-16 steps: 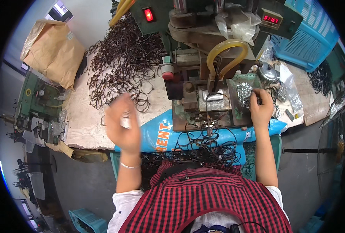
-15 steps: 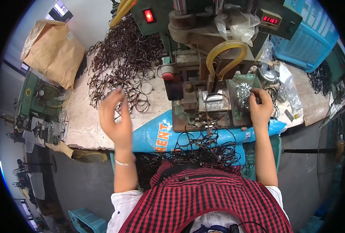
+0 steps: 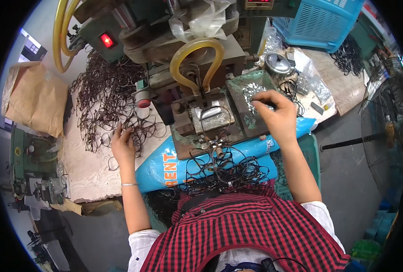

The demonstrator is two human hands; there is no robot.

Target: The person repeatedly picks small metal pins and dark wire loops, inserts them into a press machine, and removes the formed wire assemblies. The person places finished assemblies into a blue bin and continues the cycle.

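My left hand [image 3: 123,144] rests on the near edge of a big heap of dark thin wire loops [image 3: 106,99] on the worn bench top, fingers spread among the loops. My right hand [image 3: 276,114] reaches into a shallow metal tray [image 3: 237,93] of small shiny metal bits [image 3: 252,90], fingertips pinched together; whether a bit is between them I cannot tell. Between the hands stands a green press machine [image 3: 183,54] with a yellow hose loop [image 3: 197,50]; a dark wire loop [image 3: 215,119] lies on its grey fixture block.
A tangle of finished dark loops [image 3: 219,170] hangs over a blue plastic sheet [image 3: 165,165] at my lap. A brown paper bag [image 3: 33,102] sits far left, a blue basket [image 3: 319,22] and a metal tin [image 3: 278,63] far right. A fan stand [image 3: 387,136] is at the right.
My left hand has gone from raised above the bench down and forward onto the wire loop heap. My right hand stays at the tray of metal bits.
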